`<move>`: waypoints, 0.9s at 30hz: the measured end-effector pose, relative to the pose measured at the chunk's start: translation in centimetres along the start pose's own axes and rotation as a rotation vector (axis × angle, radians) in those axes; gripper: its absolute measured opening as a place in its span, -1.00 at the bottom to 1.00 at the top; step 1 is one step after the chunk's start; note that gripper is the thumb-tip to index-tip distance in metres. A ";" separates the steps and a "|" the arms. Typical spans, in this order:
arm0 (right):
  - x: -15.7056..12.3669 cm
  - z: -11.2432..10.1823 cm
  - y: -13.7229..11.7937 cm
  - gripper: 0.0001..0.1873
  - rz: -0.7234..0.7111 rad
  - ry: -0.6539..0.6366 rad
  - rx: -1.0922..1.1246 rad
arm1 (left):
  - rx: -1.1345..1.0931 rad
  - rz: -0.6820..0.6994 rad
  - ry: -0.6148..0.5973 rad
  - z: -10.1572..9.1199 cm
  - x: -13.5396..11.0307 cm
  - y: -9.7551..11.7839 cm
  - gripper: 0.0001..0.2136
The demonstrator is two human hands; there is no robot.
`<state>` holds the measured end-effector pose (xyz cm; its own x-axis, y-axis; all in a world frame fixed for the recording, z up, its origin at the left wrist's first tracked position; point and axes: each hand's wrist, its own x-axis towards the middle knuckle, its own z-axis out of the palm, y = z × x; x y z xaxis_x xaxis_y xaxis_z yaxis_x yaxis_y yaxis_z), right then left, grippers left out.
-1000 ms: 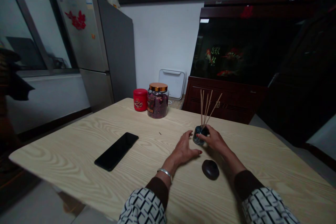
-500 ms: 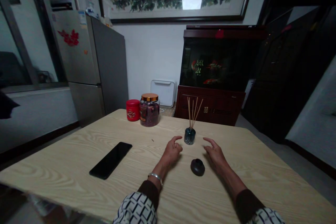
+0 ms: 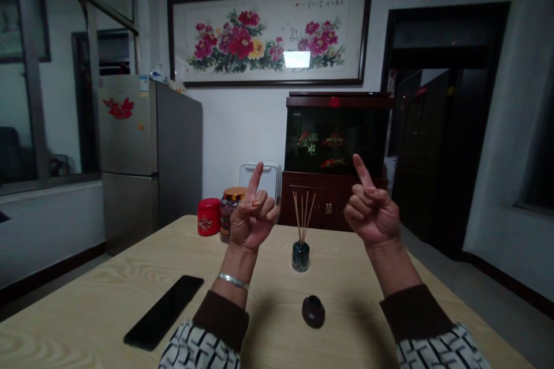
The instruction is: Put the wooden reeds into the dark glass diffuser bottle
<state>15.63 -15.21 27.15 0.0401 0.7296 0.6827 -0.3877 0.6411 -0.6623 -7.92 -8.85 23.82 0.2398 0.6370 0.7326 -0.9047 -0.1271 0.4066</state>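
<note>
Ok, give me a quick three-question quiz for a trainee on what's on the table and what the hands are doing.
1. True or false: the left hand and the right hand each grip something.
2. What stands on the table beyond the dark round cap, between the two forearms?
3. The black phone lies: A) left of the left arm, B) under the right hand, C) on the dark round cap.

Key
1. False: both are up, index fingers pointing, other fingers curled, holding nothing.
2. The reed bottle.
3. A.
</note>
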 end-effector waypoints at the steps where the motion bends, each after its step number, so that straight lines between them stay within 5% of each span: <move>1: -0.7 -0.1 0.7 -0.25 0.009 0.003 0.021 | -0.007 -0.009 0.010 -0.3 -0.7 -0.5 -0.24; 7: -3.8 -1.7 4.8 -0.25 0.078 0.040 0.184 | -0.128 -0.138 0.049 -3.3 -4.3 -3.7 -0.19; 13: -2.8 -2.5 5.1 -0.26 0.104 0.028 0.266 | -0.131 -0.134 0.055 -3.9 -2.9 -3.8 -0.16; 17: -3.6 -4.6 8.0 -0.38 0.219 0.058 0.257 | -0.081 -0.192 0.117 -5.8 -3.5 -5.0 -0.29; 21: -5.3 -7.7 15.1 -0.54 0.534 0.242 -0.207 | 0.305 -0.457 0.348 -11.0 -6.1 -9.0 -0.45; 23: -5.6 -9.2 19.1 -0.43 0.644 0.271 -0.537 | 0.578 -0.541 0.447 -14.0 -7.8 -11.6 -0.47; 27: -4.6 -11.0 25.3 -0.21 0.577 0.197 -0.888 | 0.841 -0.501 0.442 -18.5 -10.1 -15.5 -0.41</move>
<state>15.77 0.26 3.89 0.2432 0.9519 0.1862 0.4081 0.0737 -0.9099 -2.83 0.72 0.04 0.2148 0.9591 0.1842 -0.1650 -0.1502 0.9748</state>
